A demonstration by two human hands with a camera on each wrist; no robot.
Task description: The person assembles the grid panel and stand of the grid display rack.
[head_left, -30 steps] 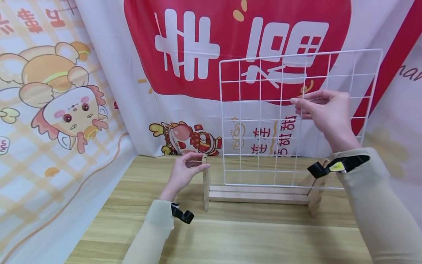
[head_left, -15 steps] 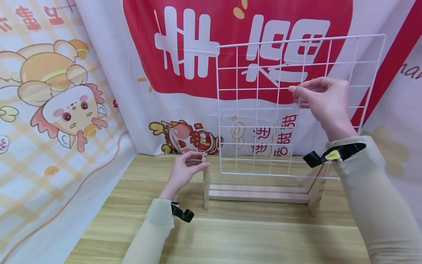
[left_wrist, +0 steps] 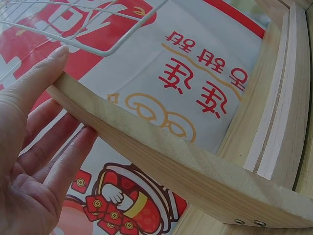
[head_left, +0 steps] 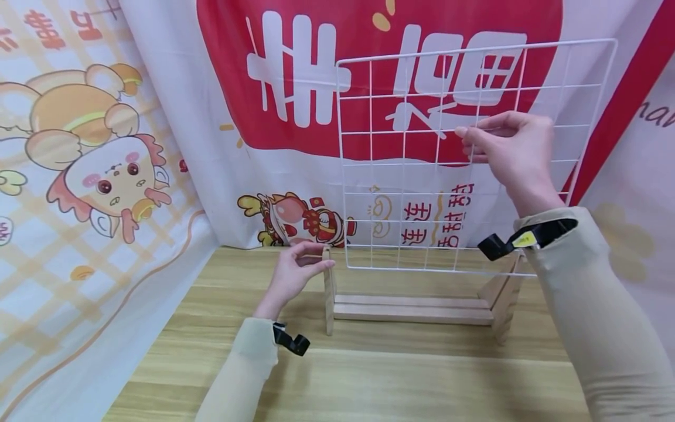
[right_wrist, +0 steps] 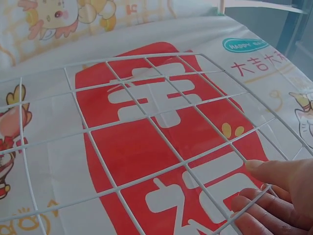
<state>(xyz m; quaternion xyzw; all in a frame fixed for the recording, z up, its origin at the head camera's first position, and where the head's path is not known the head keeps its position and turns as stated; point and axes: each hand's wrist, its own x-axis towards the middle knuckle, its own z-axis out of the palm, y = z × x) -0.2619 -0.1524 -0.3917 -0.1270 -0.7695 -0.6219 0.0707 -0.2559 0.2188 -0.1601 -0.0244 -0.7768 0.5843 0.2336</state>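
My right hand (head_left: 519, 152) pinches a white wire grid panel (head_left: 404, 132) between thumb and fingers, well to the right of its middle. The panel hangs upright above a low wooden stand (head_left: 411, 312), its bottom wire higher than the rails. In the right wrist view, the thumb and fingers of that hand (right_wrist: 281, 196) meet at the wires (right_wrist: 184, 162). My left hand (head_left: 294, 272) grips the top of the stand's left end piece (head_left: 329, 299). The left wrist view has the thumb on one side of this wooden piece (left_wrist: 161, 139) and the fingertips against the other.
The stand's right end piece (head_left: 507, 308) leans outward, partly behind the panel. Two parallel rails join the end pieces, with a narrow slot between them. A wood-grain tabletop (head_left: 395, 381) lies beneath. Printed cloth (head_left: 279, 170) hangs behind, and another patterned cloth (head_left: 79, 193) covers the left side.
My right hand has raised the grid panel and shifted it slightly left; its bottom wire has risen away from the rails. The left hand and the stand have stayed in place.
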